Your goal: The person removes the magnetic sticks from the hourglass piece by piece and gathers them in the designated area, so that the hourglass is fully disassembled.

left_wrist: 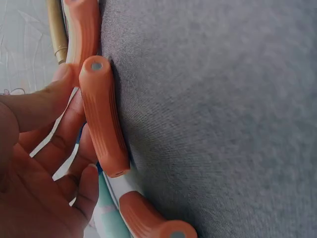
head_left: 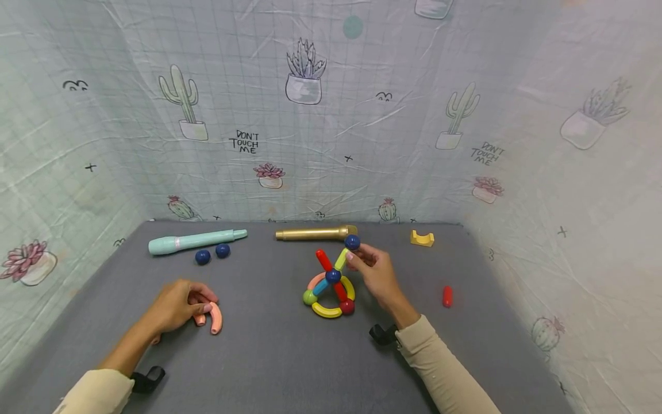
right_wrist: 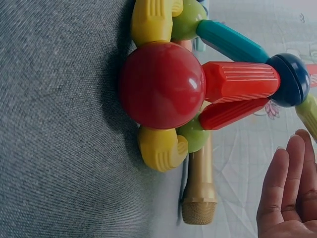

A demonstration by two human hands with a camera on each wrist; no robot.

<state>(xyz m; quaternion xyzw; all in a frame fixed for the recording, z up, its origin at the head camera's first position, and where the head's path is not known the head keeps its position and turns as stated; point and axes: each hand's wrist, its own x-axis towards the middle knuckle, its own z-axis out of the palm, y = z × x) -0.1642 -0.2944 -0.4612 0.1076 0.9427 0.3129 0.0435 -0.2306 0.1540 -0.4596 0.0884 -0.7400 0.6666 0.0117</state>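
My left hand point(head_left: 181, 305) pinches a curved salmon-coloured magnetic stick point(head_left: 216, 319) between thumb and index finger. A second curved stick point(left_wrist: 103, 119) lies beside its fingers, and a third curved stick point(left_wrist: 136, 210) is partly seen near the wrist. At the middle of the table stands a magnetic ball-and-stick structure: a ring of curved sticks and balls, with straight sticks rising to a dark blue ball point(head_left: 333, 276). From that ball a red stick point(head_left: 323, 260) and a yellow-green stick point(head_left: 341, 259) point upward. My right hand point(head_left: 380, 276) pinches the yellow-green stick near its upper end, which bears another blue ball point(head_left: 352, 242).
Behind lie a mint-green microphone-shaped object point(head_left: 196, 241) and a gold microphone point(head_left: 312, 233). Two blue balls point(head_left: 212, 253) sit by the mint one. A yellow notched block point(head_left: 422, 238) and a short red stick point(head_left: 447, 296) are at right. Printed cloth hangs around the table.
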